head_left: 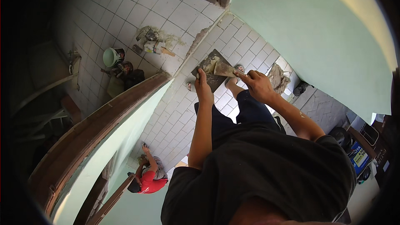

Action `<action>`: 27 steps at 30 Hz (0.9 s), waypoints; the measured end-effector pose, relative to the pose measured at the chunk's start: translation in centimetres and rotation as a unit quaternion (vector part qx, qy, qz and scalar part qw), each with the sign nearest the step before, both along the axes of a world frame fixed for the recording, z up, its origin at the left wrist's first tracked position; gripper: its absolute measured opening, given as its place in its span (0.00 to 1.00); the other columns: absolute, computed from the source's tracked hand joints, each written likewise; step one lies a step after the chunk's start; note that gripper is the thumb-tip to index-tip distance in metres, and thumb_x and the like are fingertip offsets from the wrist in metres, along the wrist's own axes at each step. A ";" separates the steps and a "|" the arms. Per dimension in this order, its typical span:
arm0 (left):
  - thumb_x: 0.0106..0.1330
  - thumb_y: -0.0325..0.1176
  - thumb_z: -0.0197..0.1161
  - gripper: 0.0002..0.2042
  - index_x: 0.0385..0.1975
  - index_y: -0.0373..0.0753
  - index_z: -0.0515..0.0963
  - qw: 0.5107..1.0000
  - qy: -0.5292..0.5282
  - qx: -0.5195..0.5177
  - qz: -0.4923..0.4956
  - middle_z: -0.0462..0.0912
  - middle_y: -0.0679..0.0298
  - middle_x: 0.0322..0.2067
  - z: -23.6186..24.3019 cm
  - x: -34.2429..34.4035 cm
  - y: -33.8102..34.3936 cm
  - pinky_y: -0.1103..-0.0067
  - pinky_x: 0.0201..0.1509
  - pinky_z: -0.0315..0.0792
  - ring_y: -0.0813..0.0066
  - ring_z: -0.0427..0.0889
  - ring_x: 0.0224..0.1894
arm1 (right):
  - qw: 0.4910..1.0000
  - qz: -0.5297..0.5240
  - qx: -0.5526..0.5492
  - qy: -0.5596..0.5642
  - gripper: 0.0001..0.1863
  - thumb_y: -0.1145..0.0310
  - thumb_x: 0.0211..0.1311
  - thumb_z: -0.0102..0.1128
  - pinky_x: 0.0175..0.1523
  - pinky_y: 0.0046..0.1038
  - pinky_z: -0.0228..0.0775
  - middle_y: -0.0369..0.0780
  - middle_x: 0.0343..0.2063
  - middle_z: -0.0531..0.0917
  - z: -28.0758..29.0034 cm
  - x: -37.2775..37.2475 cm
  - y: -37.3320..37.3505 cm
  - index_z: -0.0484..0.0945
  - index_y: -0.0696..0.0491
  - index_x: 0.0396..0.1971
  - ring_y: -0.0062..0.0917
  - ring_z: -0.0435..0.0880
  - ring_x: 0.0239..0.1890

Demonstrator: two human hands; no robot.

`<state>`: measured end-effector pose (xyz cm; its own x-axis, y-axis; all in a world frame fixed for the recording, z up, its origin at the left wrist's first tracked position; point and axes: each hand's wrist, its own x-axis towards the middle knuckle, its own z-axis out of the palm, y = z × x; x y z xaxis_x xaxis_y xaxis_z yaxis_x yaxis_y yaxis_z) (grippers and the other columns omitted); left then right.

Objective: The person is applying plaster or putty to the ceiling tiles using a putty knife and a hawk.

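A dark, flat square board [205,63] smeared with pale paste is held out in front of me. My left hand [204,89] grips its near left edge, the thumb on top and the other fingers mostly hidden beneath. In my right hand [260,86] is a putty knife [224,69], its fingers closed round the handle. The wide blade points left and lies over the board's right part, against or just above the surface; I cannot tell which. A lump of paste sits near the blade's edge.
Beyond a worn threshold [199,41] lie rubble [152,34] and a pale bucket [111,57]. A brown wooden frame [104,118] runs along the left. At lower left a person in a red shirt [149,182] crouches. A crumpled cloth [278,79] lies beside the green wall [308,37].
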<state>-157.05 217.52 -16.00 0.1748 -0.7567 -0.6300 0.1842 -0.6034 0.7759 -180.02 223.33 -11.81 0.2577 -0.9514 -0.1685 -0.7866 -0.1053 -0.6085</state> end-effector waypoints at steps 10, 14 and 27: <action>0.76 0.54 0.48 0.29 0.60 0.31 0.68 0.975 0.164 0.012 -0.150 0.78 0.55 0.54 10.1 -2.0 2.2 0.71 0.56 0.77 0.65 0.82 0.52 | 0.968 -0.195 -0.064 0.143 0.33 0.75 0.61 0.54 0.39 0.38 0.74 0.43 0.31 0.75 7.6 -2.4 8.5 0.69 0.38 0.67 0.38 0.79 0.34; 0.75 0.56 0.47 0.31 0.62 0.31 0.67 0.973 0.162 -0.030 -0.163 0.77 0.56 0.56 13.1 -2.3 4.5 0.72 0.58 0.75 0.66 0.80 0.54 | 0.967 -0.230 -0.066 0.090 0.30 0.75 0.63 0.55 0.32 0.39 0.74 0.44 0.29 0.76 13.2 1.8 14.2 0.69 0.41 0.66 0.39 0.80 0.27; 0.74 0.59 0.48 0.35 0.62 0.28 0.66 0.969 0.108 -0.047 -0.217 0.73 0.53 0.59 15.1 -0.8 13.3 0.75 0.61 0.70 0.67 0.74 0.59 | 0.868 -0.444 0.078 -0.207 0.11 0.67 0.73 0.51 0.32 0.37 0.72 0.47 0.22 0.79 17.6 5.1 24.9 0.78 0.58 0.42 0.40 0.81 0.24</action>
<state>-157.88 230.82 -0.85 -0.3022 -0.7847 -0.5411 0.0931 -0.5893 0.8025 -174.96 248.24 5.75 -0.4960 -0.7801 -0.3814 -0.2260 0.5400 -0.8107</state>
